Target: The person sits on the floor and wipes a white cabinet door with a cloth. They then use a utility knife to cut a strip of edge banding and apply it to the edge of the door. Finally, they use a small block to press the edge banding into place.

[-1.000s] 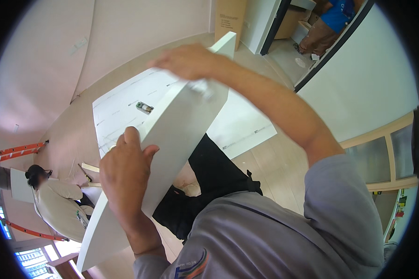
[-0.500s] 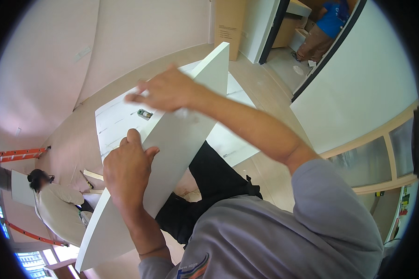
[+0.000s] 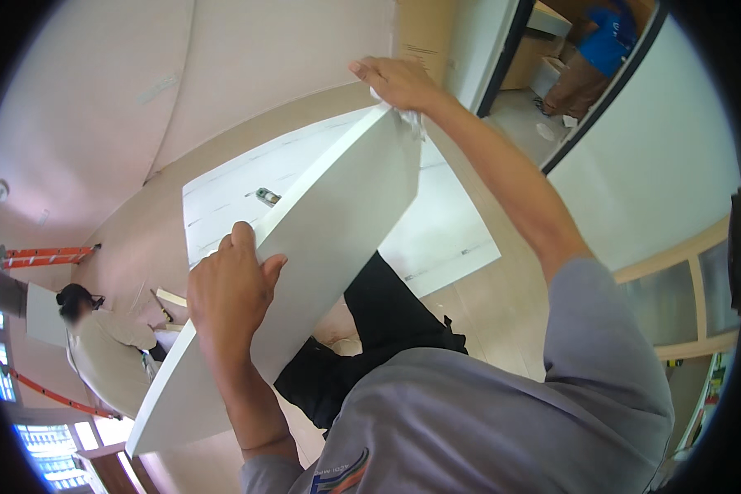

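In the head view, a white board [image 3: 337,222] stood on its edge, slanting from the lower left to the upper right, in front of the person's black trousers [image 3: 403,305]. Behind it, a white sheet [image 3: 440,235] lay on the floor [image 3: 136,239], with a small tool [image 3: 267,197] on it. Where the lower edge of the board rested could not be told.

The left hand [image 3: 232,296] held the board near its middle: the fingers were bent over the upper edge, and the thumb pressed on the near face. The right hand [image 3: 399,82] was at the upper right corner, with a white cloth [image 3: 412,125] between it and the board. Some fingers stretched out past the edge, and others were hidden, so whether they pinched the cloth could not be told.

By judgement, the work was not finished, because the cloth was in use at the corner and the board was not yet set down. Which parts of the board the cloth had covered, the view did not show.

As for containers, a tall carton [image 3: 424,33] stood at the back, and a pale box [image 3: 546,76] was inside the doorway; the contents of both were not visible. The cabinet [image 3: 698,288] at right had cloudy panes, which hid its inside.
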`<state>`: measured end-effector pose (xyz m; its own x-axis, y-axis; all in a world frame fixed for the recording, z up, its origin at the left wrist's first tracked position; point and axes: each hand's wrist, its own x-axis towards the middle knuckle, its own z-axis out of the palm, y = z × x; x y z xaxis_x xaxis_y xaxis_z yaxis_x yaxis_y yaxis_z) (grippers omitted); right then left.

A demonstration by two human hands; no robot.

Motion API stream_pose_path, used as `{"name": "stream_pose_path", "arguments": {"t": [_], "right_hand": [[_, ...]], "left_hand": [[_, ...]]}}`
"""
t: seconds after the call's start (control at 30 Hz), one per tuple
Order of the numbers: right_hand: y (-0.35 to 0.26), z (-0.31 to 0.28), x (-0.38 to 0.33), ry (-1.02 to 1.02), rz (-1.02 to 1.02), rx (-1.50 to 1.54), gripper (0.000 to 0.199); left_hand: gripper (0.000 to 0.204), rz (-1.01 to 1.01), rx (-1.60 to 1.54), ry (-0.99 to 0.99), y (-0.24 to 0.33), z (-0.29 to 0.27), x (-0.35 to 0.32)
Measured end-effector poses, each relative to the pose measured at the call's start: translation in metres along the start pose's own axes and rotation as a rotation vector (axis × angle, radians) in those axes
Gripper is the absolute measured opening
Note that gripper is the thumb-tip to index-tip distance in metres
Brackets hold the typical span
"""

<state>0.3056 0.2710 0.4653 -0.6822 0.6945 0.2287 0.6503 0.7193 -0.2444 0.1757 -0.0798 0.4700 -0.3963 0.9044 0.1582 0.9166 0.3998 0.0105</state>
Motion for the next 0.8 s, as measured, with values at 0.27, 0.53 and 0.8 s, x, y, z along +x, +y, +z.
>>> {"name": "stream_pose_path", "arguments": {"t": [0.27,0.53,0.8], "right_hand": [[-0.219,0.055,-0.080,0.173,-0.378,0.748,0.062],[-0.209,0.090,-0.060,0.598,-0.314,1.350,0.045],[-0.072,0.055,-0.024,0.173,-0.498,0.537,0.022]], "left_hand": [[0.098,0.124,-0.537,0.111,-0.039,0.001,0.026],[0.084,0.087,-0.369,-0.077,-0.053,0.001,0.033],[0.070,-0.039,-0.642,0.016,-0.056,0.001,0.038]]}}
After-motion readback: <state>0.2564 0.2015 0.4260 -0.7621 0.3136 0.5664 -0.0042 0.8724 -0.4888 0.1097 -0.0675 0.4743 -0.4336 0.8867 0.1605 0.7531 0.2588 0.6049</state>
